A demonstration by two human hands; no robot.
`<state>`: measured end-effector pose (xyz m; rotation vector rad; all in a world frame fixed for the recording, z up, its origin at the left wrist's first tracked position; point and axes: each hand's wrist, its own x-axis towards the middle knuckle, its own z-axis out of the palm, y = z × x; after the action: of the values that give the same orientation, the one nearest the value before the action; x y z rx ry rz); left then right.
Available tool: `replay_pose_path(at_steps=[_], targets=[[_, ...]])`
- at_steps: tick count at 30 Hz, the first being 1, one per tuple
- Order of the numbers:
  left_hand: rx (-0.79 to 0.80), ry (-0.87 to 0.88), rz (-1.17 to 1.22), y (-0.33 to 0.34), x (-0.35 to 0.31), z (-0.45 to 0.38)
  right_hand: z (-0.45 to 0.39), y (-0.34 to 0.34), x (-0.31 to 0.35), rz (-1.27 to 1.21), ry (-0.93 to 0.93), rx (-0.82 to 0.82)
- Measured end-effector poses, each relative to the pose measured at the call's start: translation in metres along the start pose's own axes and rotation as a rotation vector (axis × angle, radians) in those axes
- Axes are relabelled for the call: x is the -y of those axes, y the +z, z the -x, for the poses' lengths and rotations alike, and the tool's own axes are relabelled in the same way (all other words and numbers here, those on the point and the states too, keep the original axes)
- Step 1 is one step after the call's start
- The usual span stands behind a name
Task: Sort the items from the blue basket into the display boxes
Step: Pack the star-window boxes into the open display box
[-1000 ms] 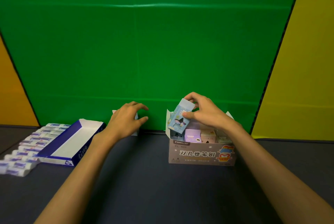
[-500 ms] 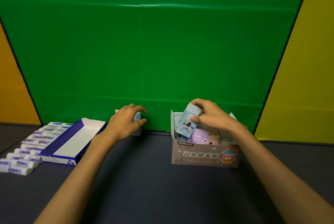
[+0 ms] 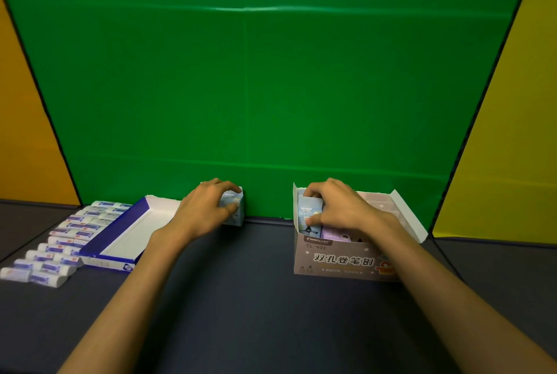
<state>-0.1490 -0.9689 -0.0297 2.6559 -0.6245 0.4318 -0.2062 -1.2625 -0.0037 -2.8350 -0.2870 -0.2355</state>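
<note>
Gripping one small box each, the left hand (image 3: pixel 205 211) and right hand (image 3: pixel 340 208); two display boxes

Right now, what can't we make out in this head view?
- Small box by the green backdrop: mostly covered by the left hand; its print is unreadable.
- Blue pack in the pink box: top under the right hand.
- Rest of the pink box's contents: hidden by the hand and front wall.
- Blue basket: nowhere in view.

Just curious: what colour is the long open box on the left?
Dark blue outside, white inside: the long open box, in the head view.
</note>
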Motion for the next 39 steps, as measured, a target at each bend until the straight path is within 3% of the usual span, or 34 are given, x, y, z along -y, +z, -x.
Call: replay_pose_path(at_steps=[20, 25, 31, 39], targets=[[0.000, -0.095, -0.027, 0.001, 0.033, 0.005, 0.001, 0.012, 0.005, 0.244, -0.013, -0.030], [-0.029, -0.132, -0.075, -0.005, 0.039, 0.004, 0.002, -0.004, 0.009, 0.104, 0.041, 0.029], [-0.017, -0.141, -0.178, -0.005, 0.051, -0.001, -0.012, -0.018, 0.041, 0.058, -0.028, -0.183], [-0.029, -0.085, -0.259, 0.013, 0.063, -0.007, -0.048, 0.010, 0.093, 0.188, -0.095, -0.174]])
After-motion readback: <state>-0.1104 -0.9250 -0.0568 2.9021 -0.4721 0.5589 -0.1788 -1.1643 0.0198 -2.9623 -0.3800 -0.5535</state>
